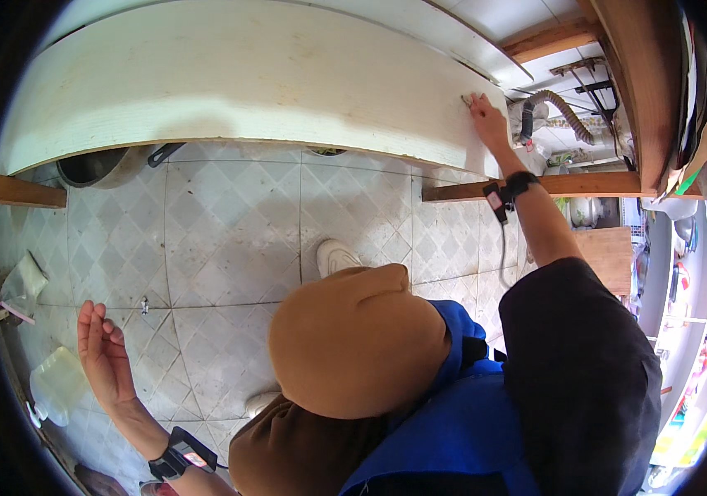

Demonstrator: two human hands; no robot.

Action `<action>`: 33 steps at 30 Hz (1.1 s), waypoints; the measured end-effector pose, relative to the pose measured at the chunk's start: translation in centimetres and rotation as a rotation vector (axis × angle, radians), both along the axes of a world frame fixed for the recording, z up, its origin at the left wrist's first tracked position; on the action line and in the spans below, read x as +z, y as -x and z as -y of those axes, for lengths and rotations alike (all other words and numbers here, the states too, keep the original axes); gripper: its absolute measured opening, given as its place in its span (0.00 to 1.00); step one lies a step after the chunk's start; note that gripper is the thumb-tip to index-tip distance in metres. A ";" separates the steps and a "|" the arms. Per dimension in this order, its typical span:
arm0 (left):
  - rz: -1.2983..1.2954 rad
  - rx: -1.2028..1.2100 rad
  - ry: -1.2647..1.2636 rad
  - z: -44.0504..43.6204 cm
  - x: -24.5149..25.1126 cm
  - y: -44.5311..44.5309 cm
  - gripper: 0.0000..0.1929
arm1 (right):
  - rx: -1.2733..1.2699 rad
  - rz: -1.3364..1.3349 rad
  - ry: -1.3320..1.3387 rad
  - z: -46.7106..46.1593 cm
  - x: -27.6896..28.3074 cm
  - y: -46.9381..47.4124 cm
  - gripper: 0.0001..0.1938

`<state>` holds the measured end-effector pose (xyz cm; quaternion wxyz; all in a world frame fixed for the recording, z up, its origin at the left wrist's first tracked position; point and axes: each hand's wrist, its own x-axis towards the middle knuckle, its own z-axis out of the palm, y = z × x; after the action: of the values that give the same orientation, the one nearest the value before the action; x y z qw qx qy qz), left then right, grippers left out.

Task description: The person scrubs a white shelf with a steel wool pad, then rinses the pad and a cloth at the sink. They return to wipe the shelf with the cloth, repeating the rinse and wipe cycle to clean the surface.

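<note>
A long white wooden panel (pixel 235 87), stained with yellowish marks, spans the upper view; it looks like a cabinet door. Near its right end, my right hand (pixel 487 118) pinches a small metal knob or handle (pixel 467 99), partly covered by the fingers. Low at the left, my left hand (pixel 103 359) is raised over the floor with nothing in it, its fingers loosely curled. Both wrists wear black straps with small devices.
A pot (pixel 102 168) with a black handle (pixel 166 154) shows under the panel. Wooden frame rails (pixel 583 184) and a ribbed drain hose (pixel 561 108) are at the right. On the tiled floor (pixel 229 248) lie a plastic bag (pixel 23 285) and a translucent plastic container (pixel 59 384).
</note>
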<state>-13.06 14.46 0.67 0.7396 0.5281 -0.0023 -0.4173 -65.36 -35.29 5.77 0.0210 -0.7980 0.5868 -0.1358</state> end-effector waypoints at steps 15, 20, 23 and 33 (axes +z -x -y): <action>0.000 -0.049 -0.023 2.7 0.3 1.5 0.14 | 0.224 -0.036 0.009 -1.0 -0.6 3.2 0.19; 0.026 -0.004 -0.099 3.0 0.4 1.8 0.14 | 0.068 -0.186 -0.089 -0.4 -1.0 3.7 0.20; 0.010 -0.080 -0.022 2.8 0.6 1.8 0.13 | 0.218 -0.006 -0.035 -0.2 -0.7 3.7 0.21; 0.006 -0.062 -0.058 2.9 0.3 2.4 0.12 | 0.110 -0.206 -0.105 -0.3 -0.4 3.5 0.21</action>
<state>-15.45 11.57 1.01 0.7108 0.5502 -0.0087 -0.4381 -68.88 -34.94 5.36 0.0096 -0.8366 0.5473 -0.0208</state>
